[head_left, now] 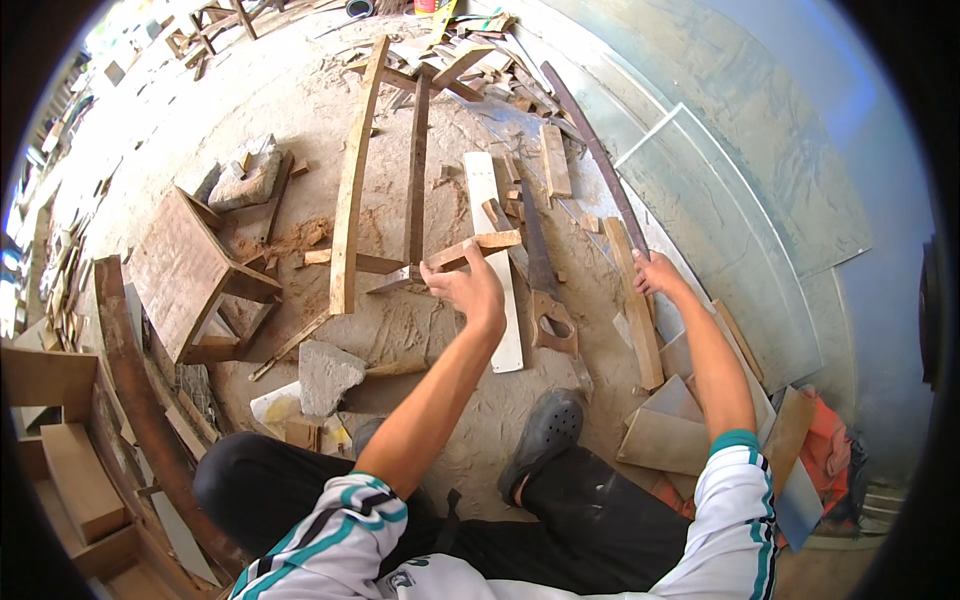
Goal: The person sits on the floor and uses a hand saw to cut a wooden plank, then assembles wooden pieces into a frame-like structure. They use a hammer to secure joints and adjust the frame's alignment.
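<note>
My left hand (472, 290) grips a short light wooden stick (478, 246), held up above the sandy floor over a white board (497, 262). My right hand (655, 274) rests on the top end of a wooden plank (636, 318) that lies on the floor at the right, next to a dark curved strip (592, 148). A handsaw with a wooden handle (545, 296) lies between the two hands. My legs in black trousers and a dark clog (545, 432) show below.
A long curved plank (352, 180) and a dark slat (416, 170) lie ahead. A small wooden stool (190, 275) lies tipped at the left, with stone chunks (325, 372) nearby. Scrap wood is piled at the top, glass sheets (730, 220) at the right.
</note>
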Demonstrator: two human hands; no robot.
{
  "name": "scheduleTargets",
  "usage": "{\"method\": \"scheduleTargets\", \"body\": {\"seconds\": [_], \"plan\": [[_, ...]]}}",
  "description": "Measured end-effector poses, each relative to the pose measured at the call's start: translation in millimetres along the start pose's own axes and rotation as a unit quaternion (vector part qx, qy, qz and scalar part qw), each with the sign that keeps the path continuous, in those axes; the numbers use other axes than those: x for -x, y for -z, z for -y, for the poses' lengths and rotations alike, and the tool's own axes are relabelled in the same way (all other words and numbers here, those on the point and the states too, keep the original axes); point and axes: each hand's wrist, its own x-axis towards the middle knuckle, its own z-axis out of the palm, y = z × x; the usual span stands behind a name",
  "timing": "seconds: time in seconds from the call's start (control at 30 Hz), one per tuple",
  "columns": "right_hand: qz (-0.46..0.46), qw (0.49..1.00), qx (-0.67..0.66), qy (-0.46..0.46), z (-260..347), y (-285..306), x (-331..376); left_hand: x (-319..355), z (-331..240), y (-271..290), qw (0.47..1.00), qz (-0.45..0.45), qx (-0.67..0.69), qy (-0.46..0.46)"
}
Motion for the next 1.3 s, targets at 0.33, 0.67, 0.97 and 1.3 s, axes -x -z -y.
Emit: {"method": "scheduleTargets", "body": {"seconds": [0.33, 0.67, 0.97, 1.3], "plan": [[-0.006, 0.999, 0.008, -0.031, -14.8, -21.1, -17.1, -127.8, -55.8, 42.7, 0.853, 0.14, -0.33, -0.38], [-0.073, 0.991, -0.003, -0.116, -160.7, 27.5, -26.3, -181.5, -41.1, 29.3, 0.748, 0.328, -0.54, -0.205], [-0.126, 0.98, -0.012, -0.154, -172.8, 8.0, -26.8, -199.2, -11.9, 39.5, 0.882, 0.232, -0.357, -0.2], [-0.095, 0.98, -0.008, -0.176, -191.0, 4.1, -56.8, -178.3, -28.6, 65.5, 0.911, 0.194, -0.333, -0.15]]}}
